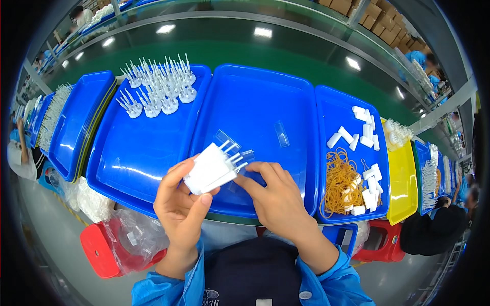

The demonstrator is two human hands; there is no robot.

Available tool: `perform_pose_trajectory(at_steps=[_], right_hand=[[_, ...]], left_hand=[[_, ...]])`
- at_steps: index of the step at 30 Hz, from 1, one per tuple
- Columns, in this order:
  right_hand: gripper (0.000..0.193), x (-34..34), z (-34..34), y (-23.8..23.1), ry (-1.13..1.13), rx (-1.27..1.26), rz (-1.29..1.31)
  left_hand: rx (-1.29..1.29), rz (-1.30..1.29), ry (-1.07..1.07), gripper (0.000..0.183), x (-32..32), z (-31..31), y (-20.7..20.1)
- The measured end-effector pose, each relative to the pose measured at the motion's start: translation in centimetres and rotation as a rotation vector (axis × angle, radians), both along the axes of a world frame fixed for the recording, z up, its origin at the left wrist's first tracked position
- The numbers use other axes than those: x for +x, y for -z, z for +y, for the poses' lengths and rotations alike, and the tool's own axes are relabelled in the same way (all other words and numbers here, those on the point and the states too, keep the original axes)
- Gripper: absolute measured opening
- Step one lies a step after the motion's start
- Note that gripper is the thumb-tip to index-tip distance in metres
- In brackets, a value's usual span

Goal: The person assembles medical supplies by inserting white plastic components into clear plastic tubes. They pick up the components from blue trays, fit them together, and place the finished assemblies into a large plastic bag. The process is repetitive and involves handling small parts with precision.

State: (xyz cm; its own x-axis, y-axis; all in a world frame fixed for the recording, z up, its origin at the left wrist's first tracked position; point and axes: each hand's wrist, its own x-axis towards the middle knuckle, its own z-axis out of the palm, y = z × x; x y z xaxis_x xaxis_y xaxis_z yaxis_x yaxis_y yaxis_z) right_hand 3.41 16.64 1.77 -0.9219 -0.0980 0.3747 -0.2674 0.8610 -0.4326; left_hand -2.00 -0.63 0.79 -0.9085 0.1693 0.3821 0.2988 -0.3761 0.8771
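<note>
Blue tray (260, 109) below, white block (208, 171) in left grip (181, 204), prongs (237, 157) outside

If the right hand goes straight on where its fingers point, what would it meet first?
Most likely the white pronged piece in the left hand; whether the right hand touches it is unclear.

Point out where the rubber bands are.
In the head view, the rubber bands lie in the near half of the blue tray to the right of the right hand, among white blocks.
</note>
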Motion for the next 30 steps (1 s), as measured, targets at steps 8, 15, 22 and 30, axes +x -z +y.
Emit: perform_pose_trajectory(at_steps=[8, 15, 22, 30], right_hand=[[0.027, 0.1, 1.0, -0.2, 0.194, 0.095, 0.056], [0.021, 3.6, 3.5, -1.3, 0.224, -0.791, -0.027], [0.028, 4.9, 4.3, -1.3, -0.039, -1.225, 0.062], [0.014, 5.6, 4.2, -1.6, 0.195, -1.048, 0.112]], left_hand=[[-0.075, 0.012, 0.26, 0.04, 1.0, 0.4, -0.1], [-0.125, -0.023, 0.27, 0.046, 1.5, 0.7, -0.5], [-0.16, 0.0, 0.321, 0.043, 2.1, 1.4, -0.9], [-0.181, 0.002, 0.357, 0.039, 2.3, 1.4, -1.1]])
